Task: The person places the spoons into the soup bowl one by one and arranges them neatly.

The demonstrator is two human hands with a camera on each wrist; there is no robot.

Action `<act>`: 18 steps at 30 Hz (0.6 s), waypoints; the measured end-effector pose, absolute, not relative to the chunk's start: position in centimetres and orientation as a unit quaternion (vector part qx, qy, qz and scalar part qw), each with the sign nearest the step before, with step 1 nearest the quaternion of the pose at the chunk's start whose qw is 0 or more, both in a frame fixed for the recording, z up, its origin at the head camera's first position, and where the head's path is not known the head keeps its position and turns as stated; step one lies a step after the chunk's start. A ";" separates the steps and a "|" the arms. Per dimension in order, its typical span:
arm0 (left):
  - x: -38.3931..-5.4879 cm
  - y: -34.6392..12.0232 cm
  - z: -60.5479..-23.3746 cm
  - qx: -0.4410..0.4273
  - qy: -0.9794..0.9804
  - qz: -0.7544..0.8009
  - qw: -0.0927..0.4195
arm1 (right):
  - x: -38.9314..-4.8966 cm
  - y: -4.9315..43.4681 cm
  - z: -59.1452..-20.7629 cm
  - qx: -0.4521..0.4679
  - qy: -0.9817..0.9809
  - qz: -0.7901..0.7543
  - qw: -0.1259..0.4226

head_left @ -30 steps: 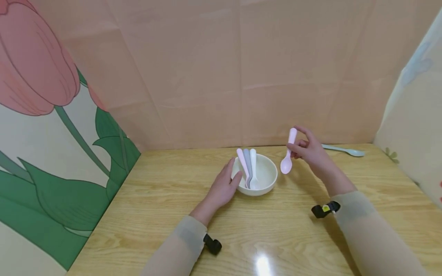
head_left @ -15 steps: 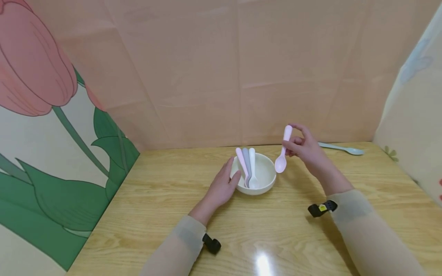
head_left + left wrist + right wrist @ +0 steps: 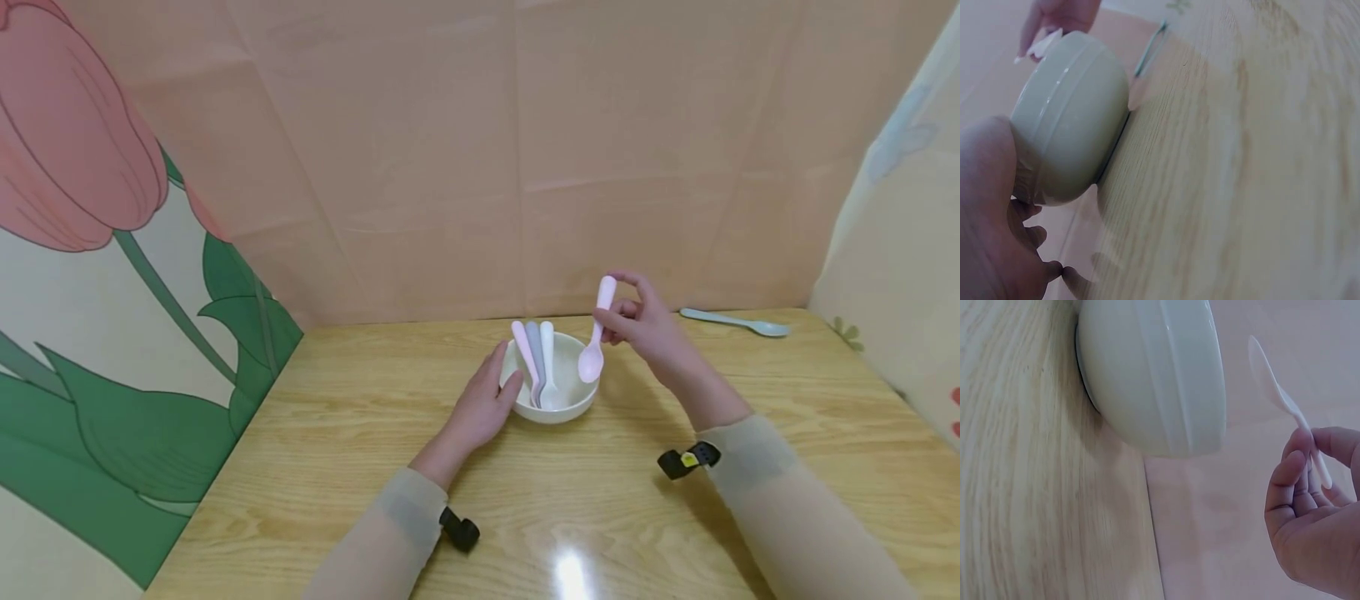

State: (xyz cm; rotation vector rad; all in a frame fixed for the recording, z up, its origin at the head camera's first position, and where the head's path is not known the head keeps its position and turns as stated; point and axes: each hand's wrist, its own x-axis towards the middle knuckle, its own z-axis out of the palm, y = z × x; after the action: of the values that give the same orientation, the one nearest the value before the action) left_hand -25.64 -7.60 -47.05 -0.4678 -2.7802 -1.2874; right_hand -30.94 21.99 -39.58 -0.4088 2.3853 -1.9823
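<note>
A cream bowl (image 3: pixel 551 416) stands on the table; in it lean a pink spoon (image 3: pixel 526 346), a grey-blue piece of cutlery (image 3: pixel 536 346) and a white spoon (image 3: pixel 549 358), handles up over the back rim. My left hand (image 3: pixel 483 400) holds the bowl's left side, thumb at the near rim and fingers round the outer wall. In the left wrist view part of that hand hides behind the bowl's wall (image 3: pixel 1079 119). My right hand (image 3: pixel 637 321) pinches another pink spoon (image 3: pixel 592 363) by its handle, bowl end down, over the right part of the cream bowl.
A light blue spoon (image 3: pixel 750 325) lies at the table's back right, close to the pink backdrop (image 3: pixel 420 208). Wood-grained tabletop (image 3: pixel 315 467) spreads in front. A printed tulip panel (image 3: pixel 90 333) borders the left, a pale panel (image 3: pixel 892 292) the right.
My right hand has moved left with the pink spoon, from beside the bowl to above its right side. The left hand and the bowl stay in place.
</note>
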 end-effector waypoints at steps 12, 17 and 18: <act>-25.6 -7.7 -47.0 -0.151 -0.897 -0.416 0.019 | -30.3 20.1 -40.0 -0.136 0.764 -0.631 -0.007; -25.6 -7.7 -47.0 -0.150 -0.896 -0.418 0.017 | -30.3 19.6 -40.3 -0.147 0.769 -0.622 -0.011; -25.6 -7.7 -47.0 -0.150 -0.895 -0.419 0.017 | -30.3 19.5 -40.4 -0.147 0.771 -0.619 -0.012</act>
State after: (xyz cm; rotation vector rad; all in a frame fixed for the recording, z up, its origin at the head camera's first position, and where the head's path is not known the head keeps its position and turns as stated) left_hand -25.61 -7.70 -47.00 -0.4663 -2.7821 -1.3035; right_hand -30.26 19.51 -40.40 -0.4666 2.4409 -1.9594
